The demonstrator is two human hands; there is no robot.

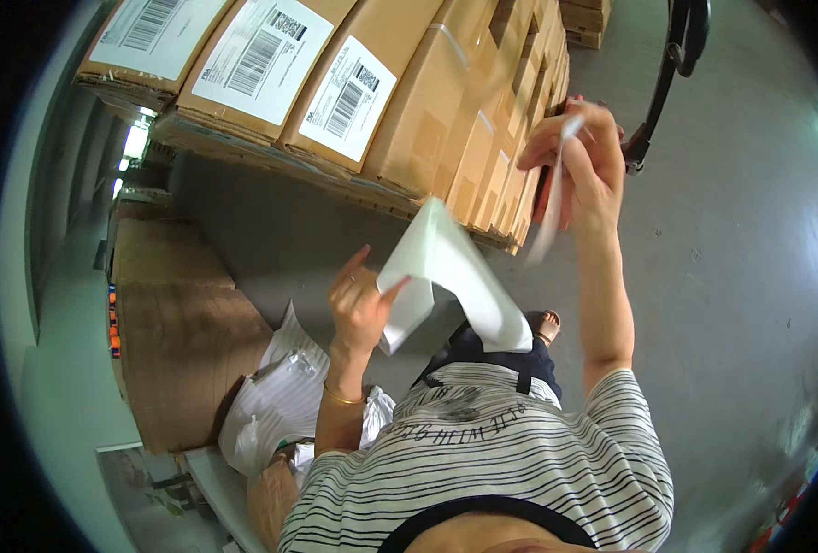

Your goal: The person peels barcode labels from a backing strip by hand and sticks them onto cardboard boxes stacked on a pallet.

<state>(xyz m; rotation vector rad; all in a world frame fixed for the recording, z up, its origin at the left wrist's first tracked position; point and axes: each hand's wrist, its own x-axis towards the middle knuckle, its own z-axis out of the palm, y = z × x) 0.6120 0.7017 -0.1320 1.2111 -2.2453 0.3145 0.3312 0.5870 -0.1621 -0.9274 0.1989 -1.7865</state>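
Note:
My left hand (358, 309) pinches the edge of a white paper sheet (459, 263), which hangs bent and folded in front of my body. Raised at the right, my right hand (588, 170) has its fingers closed on a thin white label (551, 198), seen nearly edge-on and blurred. A red object (544, 196) shows just behind that label, partly covered by the hand; its kind is unclear. Beyond my hands, brown cardboard boxes (404, 115) stand in a stacked row. Several carry white barcode labels (348, 100) on their near faces.
A black curved handle (671, 69) rises at the upper right, beside the boxes. Flattened brown cardboard (178, 355) leans at the left, with white plastic wrapping (275, 392) next to it. The grey floor (731, 304) stretches along the right side.

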